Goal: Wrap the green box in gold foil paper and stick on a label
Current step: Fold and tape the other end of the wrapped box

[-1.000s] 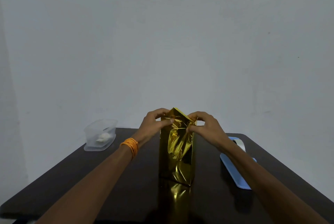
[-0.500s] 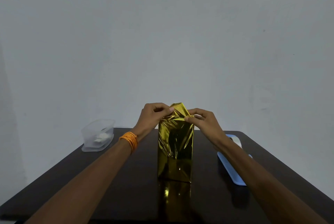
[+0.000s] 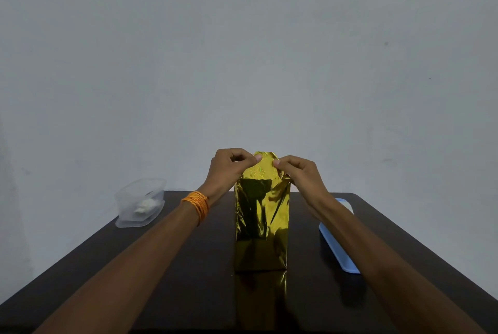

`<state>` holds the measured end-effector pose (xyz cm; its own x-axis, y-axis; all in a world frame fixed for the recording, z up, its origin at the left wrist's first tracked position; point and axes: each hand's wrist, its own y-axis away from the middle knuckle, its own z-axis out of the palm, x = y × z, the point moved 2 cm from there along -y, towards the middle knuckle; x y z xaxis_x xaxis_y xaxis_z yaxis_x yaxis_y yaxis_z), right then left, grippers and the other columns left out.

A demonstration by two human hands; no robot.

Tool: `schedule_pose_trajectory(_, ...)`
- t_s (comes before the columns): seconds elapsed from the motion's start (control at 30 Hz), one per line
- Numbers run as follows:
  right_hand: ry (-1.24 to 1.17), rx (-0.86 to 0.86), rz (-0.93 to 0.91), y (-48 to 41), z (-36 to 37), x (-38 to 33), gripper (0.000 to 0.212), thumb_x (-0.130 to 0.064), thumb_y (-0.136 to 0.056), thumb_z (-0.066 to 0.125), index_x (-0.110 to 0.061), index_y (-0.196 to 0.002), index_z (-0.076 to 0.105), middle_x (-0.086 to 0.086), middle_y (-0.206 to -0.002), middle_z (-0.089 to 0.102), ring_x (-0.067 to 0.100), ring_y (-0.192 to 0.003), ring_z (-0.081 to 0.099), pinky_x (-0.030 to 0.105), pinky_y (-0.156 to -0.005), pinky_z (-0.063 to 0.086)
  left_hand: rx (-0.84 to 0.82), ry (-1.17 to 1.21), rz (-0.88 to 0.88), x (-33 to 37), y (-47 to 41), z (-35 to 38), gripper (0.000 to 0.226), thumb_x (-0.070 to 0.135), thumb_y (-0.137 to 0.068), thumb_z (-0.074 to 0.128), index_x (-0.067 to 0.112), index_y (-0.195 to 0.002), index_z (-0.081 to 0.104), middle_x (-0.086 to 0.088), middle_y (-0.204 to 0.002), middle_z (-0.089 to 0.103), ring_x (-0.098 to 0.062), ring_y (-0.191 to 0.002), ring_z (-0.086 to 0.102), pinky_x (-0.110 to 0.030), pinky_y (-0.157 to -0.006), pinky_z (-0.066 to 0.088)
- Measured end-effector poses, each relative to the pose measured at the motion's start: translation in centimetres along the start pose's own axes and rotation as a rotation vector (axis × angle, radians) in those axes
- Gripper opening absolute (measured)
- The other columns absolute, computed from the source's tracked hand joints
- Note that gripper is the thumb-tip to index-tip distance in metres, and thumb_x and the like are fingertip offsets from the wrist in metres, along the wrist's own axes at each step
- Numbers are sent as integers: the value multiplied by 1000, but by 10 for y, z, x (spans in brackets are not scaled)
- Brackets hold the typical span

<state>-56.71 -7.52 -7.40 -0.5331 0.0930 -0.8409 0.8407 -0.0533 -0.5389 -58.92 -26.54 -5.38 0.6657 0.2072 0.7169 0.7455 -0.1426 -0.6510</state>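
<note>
A tall box covered in gold foil paper [image 3: 262, 223] stands upright in the middle of the dark table [image 3: 172, 274]. No green shows through the foil. At its top a foil flap [image 3: 265, 165] sticks up. My left hand [image 3: 229, 167] pinches the flap's left edge between thumb and fingers. My right hand [image 3: 299, 172] pinches its right edge the same way. An orange thread band circles my left wrist. No label is visible.
A clear plastic container [image 3: 140, 201] with something white inside sits at the table's far left corner. A light blue tray [image 3: 338, 242] lies along the right side, partly hidden by my right forearm. A plain grey wall rises behind the table.
The crumpled foil at the top has been drawn up into a flatter, upright flap. Both hands have risen slightly and now pinch its two edges.
</note>
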Motion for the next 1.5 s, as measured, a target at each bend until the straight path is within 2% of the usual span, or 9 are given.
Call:
schedule_pose_trajectory(0.17, -2, 52, -18, -3, 2, -6, 19, -21, -94, 67, -8, -84, 77, 4, -82, 73, 12, -80, 67, 29, -78, 51, 40, 33, -46, 2, 0, 0, 24, 32, -88, 72, 10, -78, 75, 15, -63, 64, 0, -67, 59, -20, -67, 45)
schedule_pose_trajectory(0.3, -6, 68, -12, -1, 2, -5, 20, -20, -95, 67, -9, -83, 77, 2, -78, 72, 9, -76, 66, 25, -72, 50, 111, 53, -52, 0, 4, 2, 21, 31, -85, 76, 11, -82, 76, 0, -81, 73, -10, -82, 67, -20, -70, 48)
schedule_pose_trajectory(0.47, 22, 69, -7, -1, 1, -6, 20, -23, -95, 66, -10, -87, 78, 3, -85, 75, 14, -84, 68, 29, -79, 52, 202, 34, -47, 8, 5, 2, 23, 38, -83, 76, 15, -85, 73, 3, -87, 71, -16, -86, 69, -28, -74, 55)
schedule_pose_trajectory(0.7, 89, 84, -27, 3, -6, -11, 20, -28, -97, 63, -13, -97, 77, -4, -101, 74, 6, -98, 66, 26, -87, 51, 340, -125, 238, 43, 20, 12, 10, 28, -87, 74, 19, -89, 70, 7, -78, 66, -5, -77, 62, -11, -65, 49)
schedule_pose_trajectory(0.97, 248, 265, 21, 24, -68, -17, 17, -29, -95, 64, -17, -94, 75, -1, -93, 73, 12, -92, 65, 30, -84, 52, 143, -177, 347, 73, 24, 83, 8, 26, -84, 74, 21, -80, 69, 7, -66, 64, -10, -65, 60, -19, -58, 48)
schedule_pose_trajectory(1.13, 510, 339, 164, 51, -121, -3, 17, -22, -89, 68, -9, -82, 76, 3, -78, 71, 10, -72, 61, 23, -64, 44, -12, -143, 183, 50, 28, 135, 5, 22, -81, 73, 20, -77, 72, 7, -66, 67, -5, -63, 61, -21, -60, 50)
schedule_pose_trajectory(1.27, 647, 345, 366, 72, -156, 33, 37, -27, -87, 68, 5, -69, 62, 26, -70, 59, 18, -62, 47, 29, -58, 35, -225, -169, -56, 9, 40, 178, 7, 15, -79, 74, 14, -85, 75, 0, -76, 72, -12, -68, 66, -35, -70, 60)
schedule_pose_trajectory(1.37, 622, 322, 503, 82, -161, 52, 29, -31, -88, 66, -11, -71, 55, 11, -69, 47, 20, -66, 43, 31, -61, 33, -429, -192, -224, -12, 53, 200, 17, 14, -78, 78, 10, -93, 72, -10, -85, 73, -26, -74, 72, -41, -71, 62)
schedule_pose_trajectory(1.5, 456, 283, 631, 82, -159, 64, 25, -28, -94, 62, -3, -91, 64, 5, -74, 56, 15, -62, 47, 27, -55, 34, -534, -270, -246, -28, 59, 219, 35, 26, -76, 83, 5, -101, 72, -11, -96, 71, -25, -84, 71, -32, -65, 61)
